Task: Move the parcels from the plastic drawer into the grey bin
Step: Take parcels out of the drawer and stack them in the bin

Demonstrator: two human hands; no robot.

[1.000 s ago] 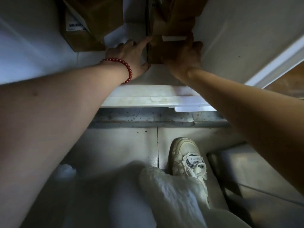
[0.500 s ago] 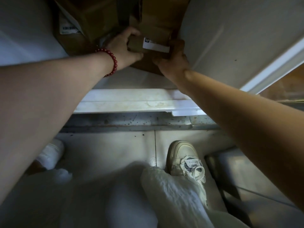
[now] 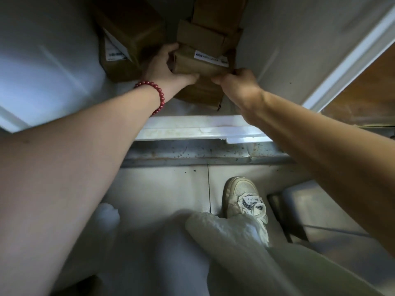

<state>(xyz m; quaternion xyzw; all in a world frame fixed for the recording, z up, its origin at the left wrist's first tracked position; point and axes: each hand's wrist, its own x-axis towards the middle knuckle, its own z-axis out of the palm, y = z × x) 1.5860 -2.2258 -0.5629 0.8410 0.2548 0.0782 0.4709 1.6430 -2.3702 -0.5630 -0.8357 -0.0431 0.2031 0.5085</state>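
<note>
down at the back corner of the plastic drawer [image 3: 53, 67], i am working with both hands.

- left hand [image 3: 164, 67] is wrapping the left end of the labelled parcel [image 3: 198, 66]. its fingers [image 3: 171, 49] are curling over the top edge and the thumb is pressing in from below.
- right hand [image 3: 239, 86] is pinching the parcel's near right corner. most of that grip is hiding behind my knuckles, so i am judging it shallow.
- the parcel is sitting inside the drawer, wedged into a stack. a small parcel [image 3: 201, 37] is resting on top of it, a tall parcel [image 3: 218, 9] is standing just behind, and a flat parcel [image 3: 198, 95] is lying underneath.

risks i am noting:

- the small parcel is riding on the one i am holding. a quick pull is likely sending it sliding off, into the drawer or over the front rim [image 3: 192, 127] onto the floor.
- the tall parcel seems to be leaning on this stack. taking its support away is risking a topple toward me.
- the right pinch is looking like the weak point. if it is slipping, the parcel is swinging down around my left hand.
- the stack is sitting tight against the drawer's right wall, so i am expecting scraping or jamming on the way out.
- a low lift is catching the front rim.
- i am taking the grey container at lower right for the grey bin [image 3: 310, 208]. it is sitting well apart from the drawer, beside my shoe [image 3: 243, 195], so the carry is passing over my own foot.
</note>
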